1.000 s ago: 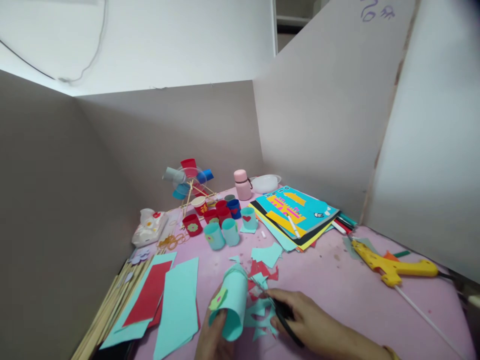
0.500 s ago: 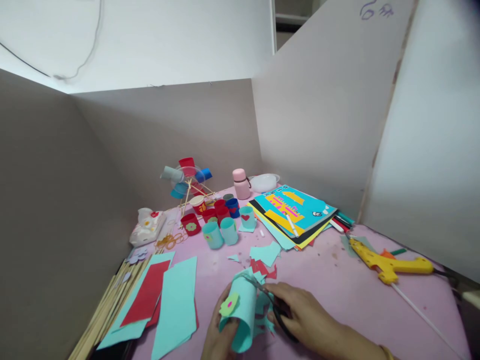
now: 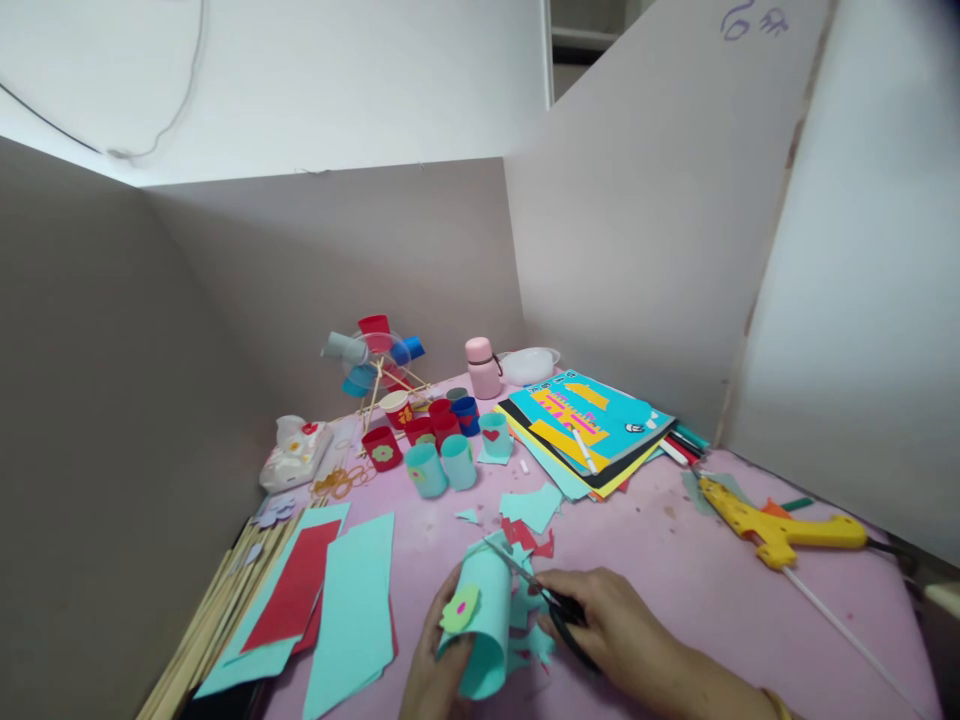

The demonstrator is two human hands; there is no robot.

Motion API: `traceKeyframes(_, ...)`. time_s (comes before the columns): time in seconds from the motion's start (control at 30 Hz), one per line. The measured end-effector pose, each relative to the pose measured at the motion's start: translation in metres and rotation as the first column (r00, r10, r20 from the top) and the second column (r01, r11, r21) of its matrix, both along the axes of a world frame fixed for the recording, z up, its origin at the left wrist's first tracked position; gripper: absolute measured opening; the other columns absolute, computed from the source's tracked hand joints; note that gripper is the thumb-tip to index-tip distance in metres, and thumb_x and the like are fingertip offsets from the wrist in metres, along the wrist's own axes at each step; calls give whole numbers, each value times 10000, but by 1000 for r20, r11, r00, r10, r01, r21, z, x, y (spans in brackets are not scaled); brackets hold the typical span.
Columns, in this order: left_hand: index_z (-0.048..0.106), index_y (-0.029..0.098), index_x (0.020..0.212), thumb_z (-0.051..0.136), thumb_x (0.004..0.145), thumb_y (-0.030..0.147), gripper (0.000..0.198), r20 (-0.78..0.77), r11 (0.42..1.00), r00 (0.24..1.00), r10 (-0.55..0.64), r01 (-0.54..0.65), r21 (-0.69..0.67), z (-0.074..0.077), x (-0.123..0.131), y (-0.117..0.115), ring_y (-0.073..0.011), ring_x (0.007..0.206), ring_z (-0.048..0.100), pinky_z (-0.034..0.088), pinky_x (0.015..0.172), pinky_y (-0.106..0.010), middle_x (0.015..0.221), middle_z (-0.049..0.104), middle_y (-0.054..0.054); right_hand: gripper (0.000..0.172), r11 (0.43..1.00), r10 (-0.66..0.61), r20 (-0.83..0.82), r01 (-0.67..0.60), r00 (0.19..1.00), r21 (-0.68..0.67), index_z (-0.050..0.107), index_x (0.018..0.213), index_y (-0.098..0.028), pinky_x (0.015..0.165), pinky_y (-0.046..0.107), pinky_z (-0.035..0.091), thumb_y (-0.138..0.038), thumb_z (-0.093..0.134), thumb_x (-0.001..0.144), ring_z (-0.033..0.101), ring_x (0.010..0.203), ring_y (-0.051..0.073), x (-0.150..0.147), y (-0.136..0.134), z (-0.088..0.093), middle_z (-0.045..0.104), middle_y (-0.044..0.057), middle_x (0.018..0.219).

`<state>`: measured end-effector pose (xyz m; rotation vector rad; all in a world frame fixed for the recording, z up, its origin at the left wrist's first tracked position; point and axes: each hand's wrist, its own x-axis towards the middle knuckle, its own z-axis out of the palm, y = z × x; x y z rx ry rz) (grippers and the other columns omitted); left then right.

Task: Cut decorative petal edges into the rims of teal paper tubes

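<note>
My left hand (image 3: 439, 650) is wrapped round a light turquoise paper tube (image 3: 486, 600), its thumb inside the near opening. A green paper flower (image 3: 460, 608) with a pink centre sits on the tube's side. In my right hand (image 3: 600, 625) is a pair of black-handled scissors (image 3: 566, 608), fingers in the loops. The blades reach over the tube's far rim; whether they touch the paper is hard to tell. Turquoise scraps (image 3: 532, 640) and red scraps (image 3: 529, 537) lie on the table beside and beyond the tube.
Turquoise sheets (image 3: 351, 610) and wooden sticks (image 3: 206, 610) lie left. Behind stand several paper cups (image 3: 426, 470), a stick-built wheel (image 3: 379, 365) and a pink flask (image 3: 484, 370). A paper stack (image 3: 592, 430) and a yellow glue gun (image 3: 780, 525) are at right.
The scissors have shifted slightly along the tube's far rim, and their blades now show more plainly. My right hand has moved a little to the right. The tube has tilted slightly.
</note>
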<state>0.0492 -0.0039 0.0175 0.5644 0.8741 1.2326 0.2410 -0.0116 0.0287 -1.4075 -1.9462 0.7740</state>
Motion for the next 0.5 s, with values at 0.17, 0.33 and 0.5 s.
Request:
traceKeyframes(0.17, 636, 217, 1112, 850, 505, 326, 653, -36, 999, 999, -2, 4, 33, 8, 0, 1, -356, 1073, 610, 481, 881, -413, 1174, 673, -133, 227, 999, 31, -67, -34, 997, -41, 687, 950, -235, 698, 208, 443, -227, 540, 777, 632, 778, 177, -3, -2, -2, 724, 21, 909)
traceKeyframes(0.33, 583, 213, 1187, 811, 522, 276, 705, -80, 999, 996, -26, 29, 31, 5, -4, 4, -348, 1052, 617, 491, 824, -382, 1200, 653, -142, 314, 999, 38, -53, -40, 998, -37, 674, 1042, -241, 766, 234, 453, -203, 553, 754, 638, 856, 200, -1, -2, -4, 717, 43, 957)
traceKeyframes(0.5, 622, 233, 1153, 791, 524, 316, 657, -113, 998, 994, 12, -6, 58, 7, -5, 2, -340, 1157, 549, 446, 909, -363, 1257, 623, -110, 388, 998, 57, -19, -57, 998, -11, 635, 1144, -258, 790, 245, 453, -192, 538, 774, 629, 887, 203, 4, 0, -6, 708, 48, 971)
